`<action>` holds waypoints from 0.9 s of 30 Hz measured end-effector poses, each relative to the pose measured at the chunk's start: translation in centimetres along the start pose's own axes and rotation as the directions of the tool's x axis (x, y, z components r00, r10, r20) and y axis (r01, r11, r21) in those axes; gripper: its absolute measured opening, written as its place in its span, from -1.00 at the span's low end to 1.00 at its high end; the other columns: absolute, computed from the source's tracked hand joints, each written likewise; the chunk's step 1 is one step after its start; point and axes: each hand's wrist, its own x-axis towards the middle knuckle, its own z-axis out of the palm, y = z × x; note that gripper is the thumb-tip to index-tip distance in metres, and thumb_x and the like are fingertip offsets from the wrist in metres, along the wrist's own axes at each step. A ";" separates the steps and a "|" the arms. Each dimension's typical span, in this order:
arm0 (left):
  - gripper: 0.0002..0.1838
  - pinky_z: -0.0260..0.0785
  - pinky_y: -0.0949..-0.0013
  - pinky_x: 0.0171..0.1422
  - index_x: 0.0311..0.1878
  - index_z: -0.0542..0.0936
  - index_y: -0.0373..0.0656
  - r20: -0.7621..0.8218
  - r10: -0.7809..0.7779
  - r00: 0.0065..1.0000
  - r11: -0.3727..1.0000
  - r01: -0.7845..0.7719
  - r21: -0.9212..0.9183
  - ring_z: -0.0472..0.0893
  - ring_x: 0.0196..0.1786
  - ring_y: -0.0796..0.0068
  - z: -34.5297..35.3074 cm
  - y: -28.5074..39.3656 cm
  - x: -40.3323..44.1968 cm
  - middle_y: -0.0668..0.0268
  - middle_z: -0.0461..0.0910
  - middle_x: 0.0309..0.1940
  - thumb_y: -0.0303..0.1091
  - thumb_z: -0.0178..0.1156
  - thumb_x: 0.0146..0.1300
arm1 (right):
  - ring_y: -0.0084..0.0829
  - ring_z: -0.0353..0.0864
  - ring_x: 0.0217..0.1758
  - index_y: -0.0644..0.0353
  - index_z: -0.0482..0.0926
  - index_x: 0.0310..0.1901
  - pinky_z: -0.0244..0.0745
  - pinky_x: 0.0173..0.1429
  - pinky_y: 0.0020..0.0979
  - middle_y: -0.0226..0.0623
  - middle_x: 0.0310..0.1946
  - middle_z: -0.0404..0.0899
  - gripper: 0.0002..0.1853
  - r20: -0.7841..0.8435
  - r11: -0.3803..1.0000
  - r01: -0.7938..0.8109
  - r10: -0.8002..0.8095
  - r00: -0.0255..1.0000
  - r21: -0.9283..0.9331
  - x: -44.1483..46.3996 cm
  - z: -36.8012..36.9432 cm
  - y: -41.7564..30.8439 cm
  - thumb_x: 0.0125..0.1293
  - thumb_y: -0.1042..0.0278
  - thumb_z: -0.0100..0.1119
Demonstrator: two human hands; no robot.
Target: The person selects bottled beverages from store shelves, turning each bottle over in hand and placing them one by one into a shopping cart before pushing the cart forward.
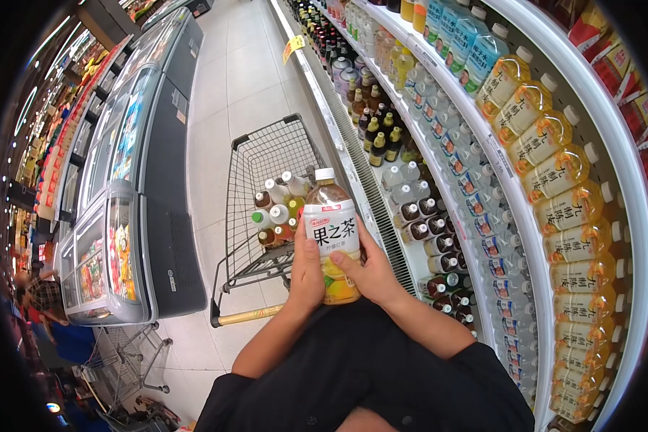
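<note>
A large bottle of fruit tea point(330, 216) with a white cap and a pale label stands upright in front of my chest, label facing me. My left hand point(307, 270) grips its left side, and my right hand point(371, 263) is wrapped round its right side with the thumb across the label. Just beyond the bottle is a wire shopping cart point(248, 144) with a yellow handle point(248, 315). Several bottles, among them a green-capped bottle point(260, 218), stand grouped inside the cart, partly hidden by the tea bottle.
Curved drink shelves run along my right, with orange drink bottles point(565, 205), clear bottles point(493, 248) and dark bottles point(379, 147). Glass-topped freezers point(162, 194) line the left side of the tiled aisle point(245, 65). Another cart point(119, 353) and a person point(47, 299) are at lower left.
</note>
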 end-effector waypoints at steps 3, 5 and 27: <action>-0.37 0.50 0.08 0.44 0.61 0.11 -0.23 -0.009 0.036 0.999 0.990 -0.034 0.137 0.59 0.37 0.11 -1.1 -1.3 0.1 -0.05 0.45 0.41 0.04 -0.32 0.73 | -0.36 0.31 0.59 0.36 -0.15 0.69 0.25 0.61 -0.30 -0.06 0.57 0.25 -0.03 -0.009 1.000 0.011 -0.011 1.000 -0.008 -0.1 0.1 -0.1 0.51 0.37 0.33; -0.36 0.50 0.09 0.44 0.61 0.11 -0.24 -0.006 0.052 0.999 0.975 -0.049 0.216 0.59 0.37 0.13 -1.4 -1.3 -0.1 -0.04 0.45 0.41 0.05 -0.31 0.73 | -0.36 0.32 0.58 0.36 -0.14 0.69 0.25 0.60 -0.30 -0.06 0.57 0.25 -0.04 -0.014 1.000 0.016 -0.016 1.000 -0.014 -0.1 0.1 -0.2 0.51 0.37 0.33; -0.30 0.38 0.17 0.53 0.69 -0.10 -0.32 0.034 -0.055 0.998 0.995 0.058 -0.086 0.48 0.48 0.18 -0.6 0.5 -0.2 -0.05 0.37 0.48 -0.04 -0.30 0.75 | -0.37 0.46 0.48 0.35 -0.13 0.68 0.38 0.52 -0.32 -0.07 0.45 0.40 -0.02 -0.012 0.998 -0.049 0.048 0.999 -0.036 0.3 0.5 -0.2 0.48 0.38 0.36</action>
